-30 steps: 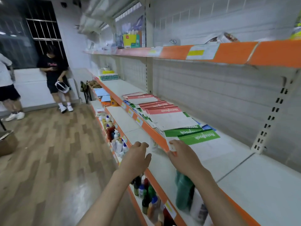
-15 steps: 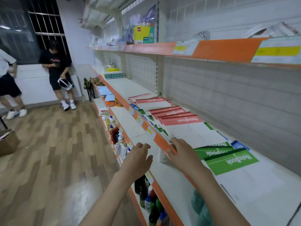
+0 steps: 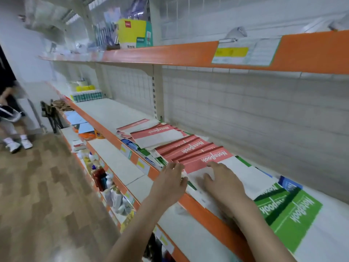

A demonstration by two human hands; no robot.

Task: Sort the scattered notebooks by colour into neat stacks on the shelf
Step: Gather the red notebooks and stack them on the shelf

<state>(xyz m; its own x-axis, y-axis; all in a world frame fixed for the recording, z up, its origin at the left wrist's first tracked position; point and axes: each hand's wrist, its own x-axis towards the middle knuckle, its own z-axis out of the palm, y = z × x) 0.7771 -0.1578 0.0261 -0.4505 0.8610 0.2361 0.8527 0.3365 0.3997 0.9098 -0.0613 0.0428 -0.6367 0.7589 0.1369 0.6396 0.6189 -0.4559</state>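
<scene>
The red notebooks (image 3: 190,148) lie fanned along the middle shelf (image 3: 211,214), overlapping like tiles, with white pages of the nearest one under the person's hands. Green notebooks (image 3: 289,210) sit at about four o'clock from the red ones, and blue covers (image 3: 289,185) peek out from underneath, by the back wall at three o'clock.

The right hand (image 3: 224,183) lies flat on the nearest red notebook, fingers (image 3: 211,165) spread and pressing down, not pinching anything. The left hand (image 3: 170,182) is at the shelf's front lip, at nine o'clock from the right, fingers loosely extended against the edge of the pile; whether it grips a cover I cannot tell.

What worries me is the overhang. Several covers at the front, near the left hand, poke past the orange edge, so a sideways sweep could tip them onto the bottles (image 3: 105,178) on the lower shelf, around seven o'clock. The glossy covers look slippery, so pulling one red book may drag its neighbours along. Green and blue books buried beneath could also get lifted with the reds and mix the colours.
</scene>
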